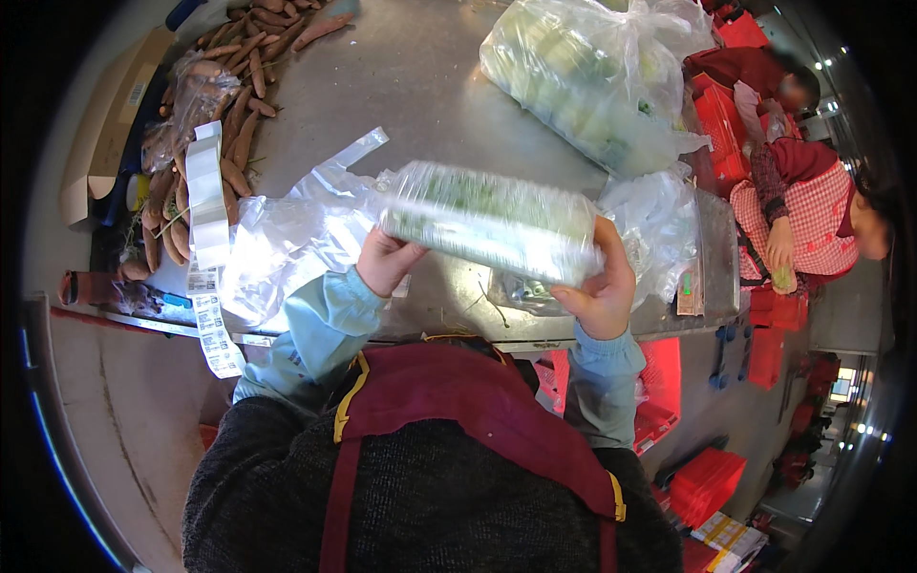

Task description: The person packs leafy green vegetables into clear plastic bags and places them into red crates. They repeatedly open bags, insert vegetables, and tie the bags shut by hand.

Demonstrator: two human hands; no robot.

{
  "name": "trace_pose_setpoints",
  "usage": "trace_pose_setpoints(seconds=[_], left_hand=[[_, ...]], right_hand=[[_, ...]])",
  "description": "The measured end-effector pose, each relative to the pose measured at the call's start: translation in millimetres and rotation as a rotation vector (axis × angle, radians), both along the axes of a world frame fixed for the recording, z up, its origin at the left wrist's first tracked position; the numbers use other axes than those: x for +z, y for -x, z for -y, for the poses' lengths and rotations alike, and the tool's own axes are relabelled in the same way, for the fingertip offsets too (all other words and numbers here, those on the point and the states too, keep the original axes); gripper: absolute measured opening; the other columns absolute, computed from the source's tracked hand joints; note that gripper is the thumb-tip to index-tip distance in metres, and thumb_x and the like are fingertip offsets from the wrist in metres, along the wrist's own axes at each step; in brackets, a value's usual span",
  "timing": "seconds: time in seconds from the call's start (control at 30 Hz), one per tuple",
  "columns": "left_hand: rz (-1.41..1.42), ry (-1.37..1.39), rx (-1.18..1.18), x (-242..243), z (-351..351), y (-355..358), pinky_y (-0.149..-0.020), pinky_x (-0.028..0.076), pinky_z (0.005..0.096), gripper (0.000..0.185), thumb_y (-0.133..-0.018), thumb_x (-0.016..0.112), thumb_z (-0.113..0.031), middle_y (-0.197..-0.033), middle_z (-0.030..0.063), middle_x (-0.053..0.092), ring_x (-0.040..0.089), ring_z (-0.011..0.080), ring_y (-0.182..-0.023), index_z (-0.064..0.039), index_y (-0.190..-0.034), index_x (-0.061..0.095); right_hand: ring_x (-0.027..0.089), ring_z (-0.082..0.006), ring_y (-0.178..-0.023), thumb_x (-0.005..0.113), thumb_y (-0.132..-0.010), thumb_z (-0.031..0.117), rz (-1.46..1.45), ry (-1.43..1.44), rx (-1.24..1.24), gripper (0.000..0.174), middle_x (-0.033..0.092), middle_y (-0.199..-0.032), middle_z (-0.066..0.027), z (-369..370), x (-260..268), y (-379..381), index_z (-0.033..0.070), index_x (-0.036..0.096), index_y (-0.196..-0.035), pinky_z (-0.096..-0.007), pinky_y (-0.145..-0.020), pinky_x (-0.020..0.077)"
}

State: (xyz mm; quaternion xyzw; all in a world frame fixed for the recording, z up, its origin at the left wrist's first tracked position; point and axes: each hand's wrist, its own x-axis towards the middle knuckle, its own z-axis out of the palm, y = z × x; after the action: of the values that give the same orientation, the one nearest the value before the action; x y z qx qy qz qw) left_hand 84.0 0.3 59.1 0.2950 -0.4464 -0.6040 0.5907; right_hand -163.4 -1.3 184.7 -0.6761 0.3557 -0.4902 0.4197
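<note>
A plastic-wrapped package of green vegetables [494, 218], blurred at its edges, is held over the metal table [423, 86] between both hands. My left hand [390, 261] grips its left end from below, with the thumb along the near side. At the right end, my right hand [602, 286] has its thumb near the lower corner and its fingers behind. Clear plastic bags [272, 243] lie beside my left forearm. A strip of labels [208, 208] bearing print hangs over the table's near edge.
Many sweet potatoes [243, 136] are heaped at the left, near a cardboard box [114, 129]. A large clear bag of green produce [573, 86] lies at the back right, with crumpled plastic [645, 229] nearer. Co-workers [809, 208] and red crates [720, 129] are at the right.
</note>
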Motion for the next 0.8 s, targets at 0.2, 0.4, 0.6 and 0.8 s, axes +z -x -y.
trace_pose_setpoints(seconds=[0.2,0.4,0.6,0.8], left_hand=[[-0.239,-0.177,-0.314,10.6,-7.3,36.5,-0.077,0.049,0.0345,0.033,-0.084,0.052,0.001,-0.107,0.0089,0.057,0.057,0.021,-0.092,-0.003,-0.116,0.045],[-0.367,-0.195,-0.453,1.1,-12.8,45.4,-0.07,0.051,0.034,0.037,-0.079,0.048,0.007,-0.101,0.0124,0.058,0.059,0.0222,-0.083,-0.002,-0.115,0.045],[-0.115,-0.476,-0.379,7.1,-26.3,39.5,-0.069,0.051,0.0317,0.034,-0.082,0.05,0.0,-0.09,0.0151,0.06,0.062,0.0223,-0.076,0.0,-0.115,0.04],[0.692,-0.321,-0.132,-27.8,-42.0,-27.1,-0.066,0.049,0.0273,0.019,-0.083,0.051,-0.005,-0.092,0.0124,0.06,0.062,0.0171,-0.074,-0.002,-0.102,0.052]], right_hand=[[0.047,-0.0204,-0.105,0.072,-0.061,0.012,0.0,0.014,-0.122,0.069,0.045,-0.113,-0.0105,-11.6,11.5,-10.0,-0.005,0.043,-0.121,-0.0313,-0.088,0.0393],[0.048,-0.0222,-0.103,0.07,-0.059,0.009,-0.171,0.11,-0.214,0.071,0.046,-0.113,-0.0123,-19.5,18.7,-7.5,-0.003,0.042,-0.123,-0.0308,-0.087,0.0396],[0.051,-0.0196,-0.098,0.063,-0.069,0.006,0.06,-0.154,-0.301,0.058,0.051,-0.11,-0.0105,-7.8,-11.5,-14.3,-0.003,0.042,-0.122,-0.029,-0.087,0.0396],[0.052,-0.0173,-0.098,0.059,-0.078,0.008,0.355,-0.568,-0.205,0.047,0.052,-0.112,-0.01,12.0,-108.5,-8.0,-0.003,0.043,-0.121,-0.0278,-0.088,0.0391]])
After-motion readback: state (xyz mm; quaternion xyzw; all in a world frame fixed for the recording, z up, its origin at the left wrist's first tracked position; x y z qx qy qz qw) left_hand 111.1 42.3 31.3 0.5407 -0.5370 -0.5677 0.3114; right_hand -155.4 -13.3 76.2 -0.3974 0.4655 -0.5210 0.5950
